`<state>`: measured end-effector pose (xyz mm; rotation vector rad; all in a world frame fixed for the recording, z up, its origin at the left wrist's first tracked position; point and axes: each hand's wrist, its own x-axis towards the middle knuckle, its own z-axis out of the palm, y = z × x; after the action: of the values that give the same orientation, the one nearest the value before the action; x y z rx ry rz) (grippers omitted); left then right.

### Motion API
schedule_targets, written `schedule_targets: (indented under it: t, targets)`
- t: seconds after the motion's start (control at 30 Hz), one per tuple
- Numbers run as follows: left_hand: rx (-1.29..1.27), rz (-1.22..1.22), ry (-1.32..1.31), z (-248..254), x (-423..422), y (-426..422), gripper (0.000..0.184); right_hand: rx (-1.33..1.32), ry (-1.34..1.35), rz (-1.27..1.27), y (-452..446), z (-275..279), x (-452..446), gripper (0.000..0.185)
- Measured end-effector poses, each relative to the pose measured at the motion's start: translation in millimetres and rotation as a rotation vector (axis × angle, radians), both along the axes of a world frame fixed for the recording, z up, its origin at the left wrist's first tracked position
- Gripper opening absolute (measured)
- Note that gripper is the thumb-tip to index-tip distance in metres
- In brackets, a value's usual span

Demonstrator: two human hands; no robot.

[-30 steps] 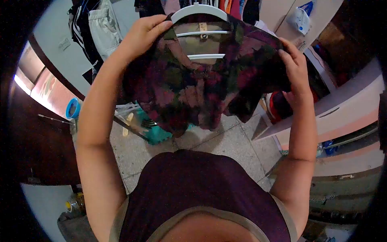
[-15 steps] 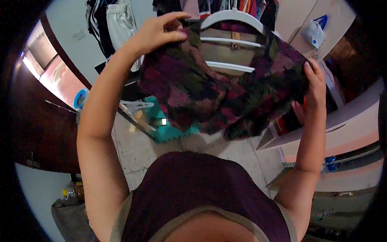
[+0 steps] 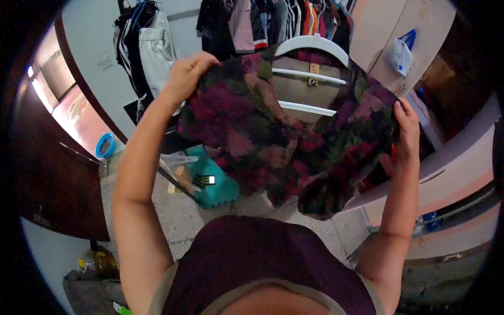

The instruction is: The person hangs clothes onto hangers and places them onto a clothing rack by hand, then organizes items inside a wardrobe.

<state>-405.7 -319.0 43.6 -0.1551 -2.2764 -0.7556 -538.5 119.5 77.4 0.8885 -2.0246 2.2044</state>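
- L hand [image 3: 190, 76] is pinching the floral top [image 3: 236, 131] at its L shoulder edge, thumb & fingers closed on cloth; exact finger wrap behind it can't be told.
- R hand [image 3: 408, 123] is gripping same top at R shoulder/sleeve edge, thumb showing; rest of grip partly hidden.
- Top is hanging btwn both hands, front of torso; its shoulder line (long axis) is running L–R, R end sitting a bit lower in view.
- White hanger [image 3: 315, 42] is sitting inside the neckline, approx. mid-span, slightly nearer R hand; its 2 bars are crossing the neck opening & tilting down to R.
- Hanger's top is pointing to far side, twd the hanging clothes [image 3: 241, 29]; neither hand is touching it.
- Hem is facing near side, twd the dark purple shirt [image 3: 236, 262] being worn; floor [image 3: 168, 220] is showing btwn them, so some room there.
- L side: white trousers [image 3: 153, 58] are hanging just beyond L hand in view; green cloth [image 3: 218, 191] is lying low, partly behind hem, w/ blue basin [image 3: 105, 145] farther L.
- R side: pale drawer front [image 3: 451, 176] is standing beside R forearm, so room looks tighter there; bag [image 3: 402, 58] is hanging on far R, beyond R hand.
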Motion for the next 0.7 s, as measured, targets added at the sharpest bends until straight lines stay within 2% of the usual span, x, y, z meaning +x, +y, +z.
schedule_targets:
  t: [0.03,0.07,0.1,0.17,0.2,0.3,0.43,0.57,0.7]
  targets:
    - [-0.051,0.03,0.024,2.7,-2.0,-5.0,0.033,-0.022,0.0,-0.03,-2.8,0.8,1.8,0.021]
    - [-0.048,0.136,0.022,8.2,-1.3,-7.7,0.046,-0.043,-0.002,-0.06,-3.4,1.5,1.9,0.021]
    - [0.217,0.095,-0.069,14.6,-2.0,-15.0,0.05,-0.061,0.013,-0.067,-2.2,2.4,-0.8,0.021]
    - [0.893,-0.356,-0.069,8.2,-16.5,-31.7,0.056,-0.103,0.047,-0.075,1.2,7.3,-11.9,0.022]
    - [0.936,-0.439,-0.111,9.5,-14.2,-30.9,0.054,-0.078,0.098,-0.104,4.4,14.3,-16.8,0.026]
    - [1.173,-0.59,-0.119,-2.9,-21.4,-15.3,0.053,-0.232,0.069,0.018,2.3,37.3,-15.1,0.029]
    - [1.392,-0.691,-0.142,-34.3,-23.0,17.5,0.052,-0.415,0.16,-0.047,-9.2,65.4,-30.9,0.03]
    - [1.563,-0.753,-0.192,-65.0,-23.5,48.5,0.051,-0.463,0.051,-0.049,-35.6,90.7,-40.9,0.027]
    - [1.656,-0.771,-0.242,-87.5,-16.7,57.3,0.05,-0.409,0.077,-0.1,-60.9,102.3,-45.3,0.026]
